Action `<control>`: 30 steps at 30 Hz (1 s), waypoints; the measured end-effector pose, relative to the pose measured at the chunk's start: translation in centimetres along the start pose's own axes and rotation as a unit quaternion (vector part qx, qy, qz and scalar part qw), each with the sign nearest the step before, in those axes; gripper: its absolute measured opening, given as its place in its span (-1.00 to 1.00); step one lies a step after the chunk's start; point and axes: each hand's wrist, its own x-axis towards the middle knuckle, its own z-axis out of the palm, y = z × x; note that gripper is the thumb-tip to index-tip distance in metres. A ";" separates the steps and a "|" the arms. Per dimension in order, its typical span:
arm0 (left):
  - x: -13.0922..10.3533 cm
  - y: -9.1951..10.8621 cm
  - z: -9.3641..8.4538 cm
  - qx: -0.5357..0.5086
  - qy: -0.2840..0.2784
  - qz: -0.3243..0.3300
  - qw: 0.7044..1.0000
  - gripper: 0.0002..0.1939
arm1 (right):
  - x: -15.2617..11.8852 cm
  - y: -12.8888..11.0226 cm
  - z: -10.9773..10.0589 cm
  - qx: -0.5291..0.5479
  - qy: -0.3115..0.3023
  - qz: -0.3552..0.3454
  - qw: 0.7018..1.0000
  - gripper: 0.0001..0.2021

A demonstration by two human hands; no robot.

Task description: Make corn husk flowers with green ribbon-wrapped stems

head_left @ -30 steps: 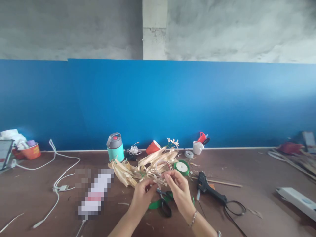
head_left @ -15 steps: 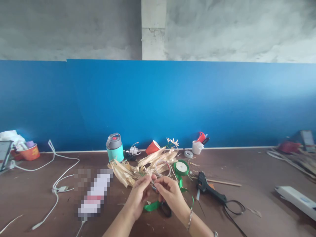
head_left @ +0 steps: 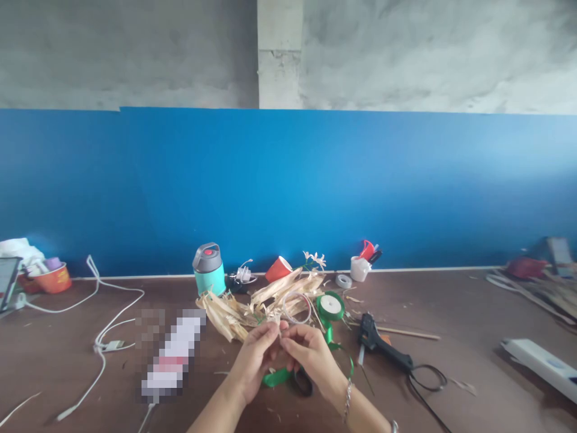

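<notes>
My left hand (head_left: 256,353) is closed in a pinch on a small pale piece of dried husk (head_left: 273,317), which pokes up above the fingertips. Close against it, my right hand (head_left: 309,352) has thumb and forefinger pressed together; what lies between them is hidden. Beyond both hands spreads a heap of dried corn husks (head_left: 225,317), with a clear tape roll (head_left: 297,307) on it. A green ribbon spool (head_left: 330,305) stands just right of the heap, and loose green ribbon (head_left: 276,377) lies under my hands beside a black scissors handle (head_left: 303,382).
Right of my hands lie a black glue gun (head_left: 383,344) with its cord and a thin stick (head_left: 410,333). Along the blue partition (head_left: 288,192) are a turquoise flask (head_left: 210,272), a tipped red cup (head_left: 278,269), white flowers (head_left: 315,260) and a white cup (head_left: 359,269). White cables (head_left: 106,325) trail at left.
My fingertips have drawn slightly closer together around the small piece, and my right fingers have shifted a little. The things on the table stay where they were.
</notes>
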 end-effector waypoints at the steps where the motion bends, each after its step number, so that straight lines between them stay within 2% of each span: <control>1: 0.0 0.0 0.0 0.001 -0.002 0.000 1.000 -0.61 | 0.0 0.0 0.0 0.001 0.000 0.001 1.000 -0.75; 16: -0.1 0.0 0.6 -0.007 -0.010 0.008 1.000 -0.63 | 0.4 0.7 0.0 0.040 -0.001 0.013 0.999 -0.60; 26: 0.1 -0.3 0.1 -0.020 -0.005 0.016 1.000 -0.58 | 0.5 0.6 -0.1 0.071 -0.003 0.019 0.997 -0.60; 30: 0.1 -0.4 0.3 -0.023 -0.015 0.018 0.999 -0.63 | 0.5 0.6 0.0 0.085 -0.006 0.026 0.996 -0.60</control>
